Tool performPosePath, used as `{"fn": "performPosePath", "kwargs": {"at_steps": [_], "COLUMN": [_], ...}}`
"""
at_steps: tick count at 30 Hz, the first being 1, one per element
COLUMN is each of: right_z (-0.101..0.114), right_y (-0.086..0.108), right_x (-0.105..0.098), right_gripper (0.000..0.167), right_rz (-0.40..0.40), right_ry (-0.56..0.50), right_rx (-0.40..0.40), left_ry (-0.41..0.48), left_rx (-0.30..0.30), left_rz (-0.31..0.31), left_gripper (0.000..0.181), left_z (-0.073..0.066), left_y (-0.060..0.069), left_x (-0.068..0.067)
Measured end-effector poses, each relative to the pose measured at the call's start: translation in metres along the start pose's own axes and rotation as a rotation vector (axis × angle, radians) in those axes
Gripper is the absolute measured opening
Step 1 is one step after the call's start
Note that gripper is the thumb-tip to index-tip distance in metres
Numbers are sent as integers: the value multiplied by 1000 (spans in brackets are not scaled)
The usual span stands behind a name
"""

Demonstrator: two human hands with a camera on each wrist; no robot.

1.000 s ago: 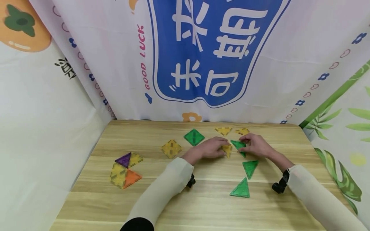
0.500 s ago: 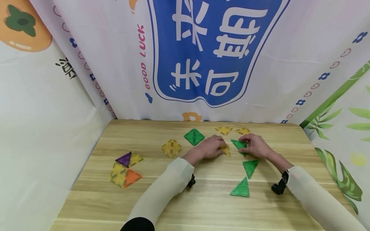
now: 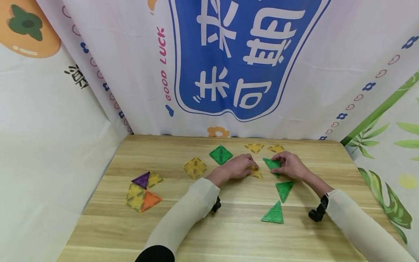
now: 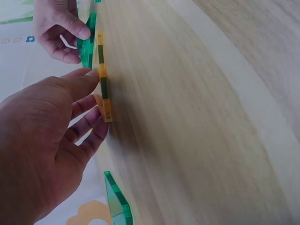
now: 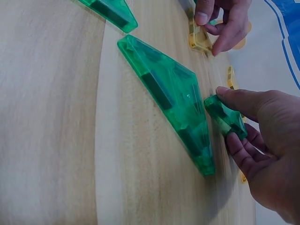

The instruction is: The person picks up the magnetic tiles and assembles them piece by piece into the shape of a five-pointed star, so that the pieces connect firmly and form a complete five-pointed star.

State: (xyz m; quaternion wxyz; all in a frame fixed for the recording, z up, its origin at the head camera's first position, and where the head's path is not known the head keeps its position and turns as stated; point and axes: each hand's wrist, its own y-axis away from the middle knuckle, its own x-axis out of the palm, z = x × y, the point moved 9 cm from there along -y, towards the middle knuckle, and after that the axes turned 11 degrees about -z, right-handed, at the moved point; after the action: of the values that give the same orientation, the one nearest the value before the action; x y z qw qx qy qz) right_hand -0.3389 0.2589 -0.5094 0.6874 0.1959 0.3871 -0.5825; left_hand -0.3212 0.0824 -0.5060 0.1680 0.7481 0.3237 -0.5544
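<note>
Toward the back right of the table, my left hand (image 3: 236, 166) pinches a yellow translucent triangle magnetic tile (image 3: 256, 173) by its edges. In the left wrist view the thumb and fingertips of the left hand (image 4: 42, 136) grip that yellow tile (image 4: 103, 89) low over the wood. My right hand (image 3: 291, 166) holds a green triangle magnetic tile (image 3: 271, 165) between thumb and fingers. The right wrist view has the thumb of the right hand (image 5: 281, 131) on one side of this green tile (image 5: 226, 118) and fingers on the other. A small gap separates the two held tiles.
Two green triangles, one (image 3: 284, 190) above the other (image 3: 274, 213), lie nearer me. Two yellow triangles (image 3: 254, 148) (image 3: 276, 148) lie at the back edge. Leftward are a green diamond (image 3: 221, 155), a yellow diamond (image 3: 195, 168) and a purple, yellow and orange cluster (image 3: 141, 191) on the wooden table (image 3: 229, 233).
The yellow triangle in my left hand has turned, its near corner now pointing more to the right. My right hand and its green tile have barely moved.
</note>
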Motion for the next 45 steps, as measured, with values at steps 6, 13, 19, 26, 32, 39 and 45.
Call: {"fn": "performPosePath", "kwargs": {"at_steps": [6, 13, 19, 26, 32, 39, 45], "right_z": [-3, -2, -3, -7, -11, -13, -15], "right_y": [0, 2, 6, 8, 10, 17, 23], "right_x": [0, -1, -1, -1, -1, -1, 4], "right_gripper": [44, 37, 35, 34, 35, 38, 42], "right_rz": [11, 17, 25, 26, 39, 47, 55], "right_ry": [-22, -54, -102, -153, -237, -322, -383], "right_rx": [38, 54, 72, 105, 156, 247, 316], "left_ry": [13, 15, 72, 83, 41, -15, -58], "left_rx": [26, 30, 33, 29, 18, -5, -45], "left_rz": [38, 44, 43, 70, 90, 69, 26], "left_gripper": [34, 34, 31, 34, 40, 46, 49], "left_z": [-2, -1, -3, -1, 2, 6, 5], "left_y": [2, 4, 11, 16, 21, 26, 24], "left_x": [1, 1, -3, -2, 0, -3, -5]}}
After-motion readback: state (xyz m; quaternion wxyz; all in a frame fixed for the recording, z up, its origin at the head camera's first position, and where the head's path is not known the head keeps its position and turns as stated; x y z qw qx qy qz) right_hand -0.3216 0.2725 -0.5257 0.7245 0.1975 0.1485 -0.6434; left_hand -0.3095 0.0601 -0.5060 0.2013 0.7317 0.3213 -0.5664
